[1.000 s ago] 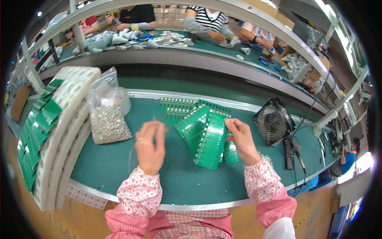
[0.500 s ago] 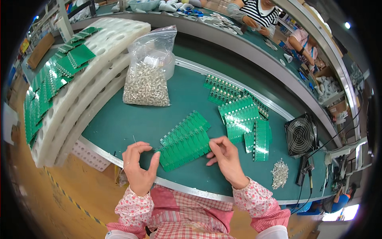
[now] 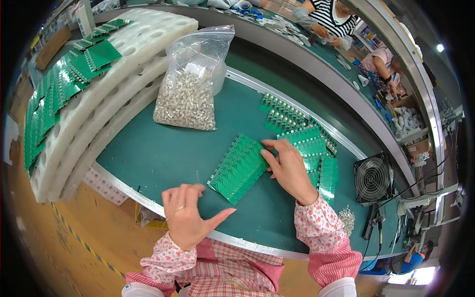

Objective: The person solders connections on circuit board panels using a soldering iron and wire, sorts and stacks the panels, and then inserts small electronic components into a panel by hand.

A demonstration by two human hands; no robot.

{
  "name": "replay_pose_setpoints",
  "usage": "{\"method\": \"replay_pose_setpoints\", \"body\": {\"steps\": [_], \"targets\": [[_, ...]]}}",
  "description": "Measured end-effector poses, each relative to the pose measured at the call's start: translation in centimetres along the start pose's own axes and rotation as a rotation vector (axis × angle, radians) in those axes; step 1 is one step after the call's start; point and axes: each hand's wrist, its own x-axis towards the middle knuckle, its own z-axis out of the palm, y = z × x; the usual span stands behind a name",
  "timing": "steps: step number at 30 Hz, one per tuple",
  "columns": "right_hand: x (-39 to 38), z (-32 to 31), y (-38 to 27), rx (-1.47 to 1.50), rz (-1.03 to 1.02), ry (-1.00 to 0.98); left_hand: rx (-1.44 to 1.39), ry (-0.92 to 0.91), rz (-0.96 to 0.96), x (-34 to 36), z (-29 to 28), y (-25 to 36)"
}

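Here, green circuit boards, overlapping, right hand pinching them; left hand spread

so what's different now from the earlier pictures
The left hand has come away from the front green board, its thumb spread. The right hand, over the board pile at first, now reaches left of it to that board's right end. The board has turned counterclockwise, slanting more steeply. The bag of metal parts, fan and foam trays look unmoved.
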Motion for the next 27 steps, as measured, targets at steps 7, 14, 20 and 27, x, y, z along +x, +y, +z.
{"method": "replay_pose_setpoints", "body": {"steps": [7, 14, 20, 27], "targets": [[-2.1, 1.5, -1.4, 0.087, 0.111, -0.092, -0.051, 0.008, 0.021, 0.3, -0.9, -0.8], [-5.6, 3.9, -3.3, 0.429, 0.26, -0.15, -0.067, 0.049, -0.136, 0.0, -3.3, -3.1], [-3.4, 3.4, -2.4, 0.565, 0.235, -0.087, -0.169, 0.084, -0.235, -1.6, -2.8, -1.7], [-1.8, 3.9, -2.3, 0.067, 0.003, -0.122, 0.058, 0.091, -0.073, -0.9, -2.1, -1.9]]}}
